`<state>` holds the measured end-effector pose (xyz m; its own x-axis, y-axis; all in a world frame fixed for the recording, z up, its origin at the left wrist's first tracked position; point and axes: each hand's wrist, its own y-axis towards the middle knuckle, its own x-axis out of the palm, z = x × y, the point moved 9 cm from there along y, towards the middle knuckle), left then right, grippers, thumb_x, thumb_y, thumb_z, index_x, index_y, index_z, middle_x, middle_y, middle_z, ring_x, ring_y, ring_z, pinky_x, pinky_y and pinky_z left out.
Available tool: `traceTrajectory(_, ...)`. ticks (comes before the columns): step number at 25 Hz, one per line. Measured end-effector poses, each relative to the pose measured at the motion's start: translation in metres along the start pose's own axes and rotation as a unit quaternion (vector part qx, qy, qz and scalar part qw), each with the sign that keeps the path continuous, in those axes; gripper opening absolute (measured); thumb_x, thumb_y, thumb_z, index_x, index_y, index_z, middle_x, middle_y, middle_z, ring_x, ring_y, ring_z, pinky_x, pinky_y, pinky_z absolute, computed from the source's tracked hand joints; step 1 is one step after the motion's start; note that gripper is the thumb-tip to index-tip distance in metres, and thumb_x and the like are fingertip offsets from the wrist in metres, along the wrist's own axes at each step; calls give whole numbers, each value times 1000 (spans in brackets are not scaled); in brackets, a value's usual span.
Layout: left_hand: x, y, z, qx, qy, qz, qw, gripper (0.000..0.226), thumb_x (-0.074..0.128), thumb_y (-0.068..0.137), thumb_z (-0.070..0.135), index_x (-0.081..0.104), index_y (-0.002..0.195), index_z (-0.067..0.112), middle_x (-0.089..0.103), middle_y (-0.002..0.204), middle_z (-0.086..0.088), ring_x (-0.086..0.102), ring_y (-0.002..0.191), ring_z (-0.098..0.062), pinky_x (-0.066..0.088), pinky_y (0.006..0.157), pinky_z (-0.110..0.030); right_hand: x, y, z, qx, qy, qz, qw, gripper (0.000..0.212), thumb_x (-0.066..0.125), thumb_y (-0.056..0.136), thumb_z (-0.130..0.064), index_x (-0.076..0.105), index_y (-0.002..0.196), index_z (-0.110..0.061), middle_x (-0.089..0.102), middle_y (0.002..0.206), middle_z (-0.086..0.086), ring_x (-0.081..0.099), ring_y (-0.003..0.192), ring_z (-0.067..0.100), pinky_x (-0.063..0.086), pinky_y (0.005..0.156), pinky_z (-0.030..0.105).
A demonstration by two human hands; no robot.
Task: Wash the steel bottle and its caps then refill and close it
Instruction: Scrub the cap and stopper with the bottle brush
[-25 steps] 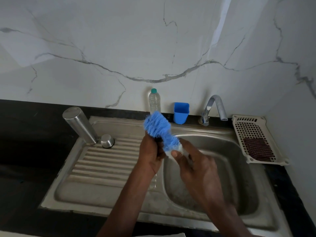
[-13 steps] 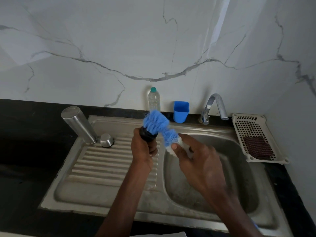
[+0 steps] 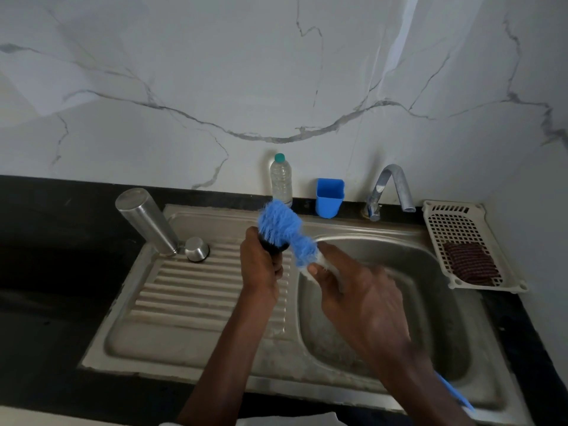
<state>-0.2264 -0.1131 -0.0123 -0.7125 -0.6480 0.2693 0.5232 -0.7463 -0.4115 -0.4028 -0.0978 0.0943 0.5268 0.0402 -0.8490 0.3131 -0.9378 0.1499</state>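
Left hand point(image 3: 261, 265) gripped a small black cap point(image 3: 272, 245) at center; right hand point(image 3: 353, 287) clamped the blue bottle brush point(image 3: 281, 224), bristles on the cap, long axis 11-to-5; steel bottle point(image 3: 147, 221) stood inverted at 9 o'clock.

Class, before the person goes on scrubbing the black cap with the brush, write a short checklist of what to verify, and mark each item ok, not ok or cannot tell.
1. Left hand has a firm grip on the black cap: ok.
2. Right hand holds the blue brush: ok.
3. Bristles reach the cap: ok.
4. Tap running for rinsing: not ok, no water visible.
5. Steel bottle and steel cap rest on the drainboard: ok.
6. Cap's inside clean: cannot tell.
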Motion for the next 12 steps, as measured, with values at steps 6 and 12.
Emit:
traceTrajectory(6,-4,1,15,49,46,9,998,35,33,107,25,50,77,18,41,47,3,30,40,-10,21,40,-20,-12,7,5,12,9,-6,1000,37,50,101,-51,48,137,-43,65,82,-15,59,60,3,54,56,28)
traceTrajectory(12,8,-17,-24,-136,-73,28,988,28,47,105,29,61,84,15,57,56,-1,50,48,-15,38,45,-23,0,-5,-1,7,10,30,999,39,54,101,-48,44,138,-44,68,76,-9,64,64,12,54,61,34)
